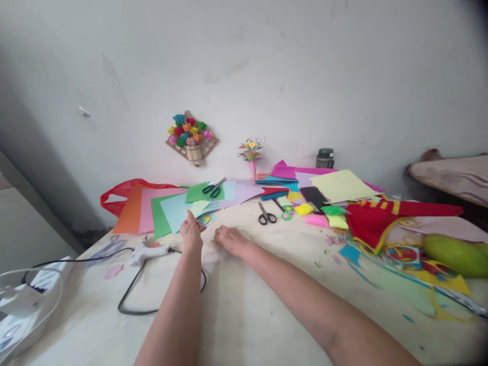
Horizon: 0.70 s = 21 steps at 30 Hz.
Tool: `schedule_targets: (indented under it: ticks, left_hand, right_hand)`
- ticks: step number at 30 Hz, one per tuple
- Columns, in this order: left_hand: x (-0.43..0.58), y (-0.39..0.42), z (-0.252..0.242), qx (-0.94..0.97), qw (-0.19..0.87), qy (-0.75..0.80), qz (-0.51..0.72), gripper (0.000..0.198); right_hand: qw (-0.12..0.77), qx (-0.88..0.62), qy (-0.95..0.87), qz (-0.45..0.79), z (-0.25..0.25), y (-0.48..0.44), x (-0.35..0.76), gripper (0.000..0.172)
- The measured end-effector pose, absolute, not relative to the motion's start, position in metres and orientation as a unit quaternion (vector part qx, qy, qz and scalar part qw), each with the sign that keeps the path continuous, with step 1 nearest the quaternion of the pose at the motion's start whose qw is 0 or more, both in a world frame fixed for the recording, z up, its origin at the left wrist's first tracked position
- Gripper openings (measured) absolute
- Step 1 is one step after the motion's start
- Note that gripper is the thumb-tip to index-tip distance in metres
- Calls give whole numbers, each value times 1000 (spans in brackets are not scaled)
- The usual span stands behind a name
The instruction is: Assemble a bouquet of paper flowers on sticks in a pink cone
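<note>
My left hand point(191, 231) is raised a little over the table, beside the front edge of the light blue paper sheets point(174, 211). One digit points up, apart from the others, and no object shows in it. Small yellow and blue paper pieces point(206, 219) lie just past its fingers. My right hand point(231, 240) rests low on the pale tablecloth, to the right of the left hand. Its fingers are bent and drawn together; whatever they may pinch is hidden. A white glue gun point(147, 252) with a black cord lies left of my left wrist.
Black-handled scissors point(267, 217) lie beyond my right hand; another pair point(214, 189) sits on green paper. A phone point(313, 197), clay packets point(317, 220), red cloth point(375, 223) and green fruit point(453, 254) are at right. A power strip point(38, 295) stands left. A paper-flower vase point(252, 165) stands by the wall.
</note>
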<state>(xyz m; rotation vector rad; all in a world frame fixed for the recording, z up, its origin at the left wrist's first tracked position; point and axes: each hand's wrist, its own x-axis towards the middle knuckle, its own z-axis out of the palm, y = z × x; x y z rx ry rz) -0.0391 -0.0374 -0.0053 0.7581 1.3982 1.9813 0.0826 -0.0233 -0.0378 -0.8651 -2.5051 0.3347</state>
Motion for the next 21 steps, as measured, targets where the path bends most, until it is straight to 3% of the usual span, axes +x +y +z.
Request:
schedule_targets:
  ticks: [7,12,18,21]
  left_hand:
    - [-12,-22,-9,379,296,591,648,50]
    - [26,-15,-12,535,383,528,537,39]
    - [52,-12,-15,471,452,473,591,37]
    - [60,-15,-16,406,481,458,628,37]
  right_hand:
    - [376,-415,-805,197,-36,-8,113,16]
    - [416,-439,-747,277,-30,3,144,14]
    - [454,-487,-687,291,-36,7,166,11]
    - [474,-493,-671,285,-39,6,168,18]
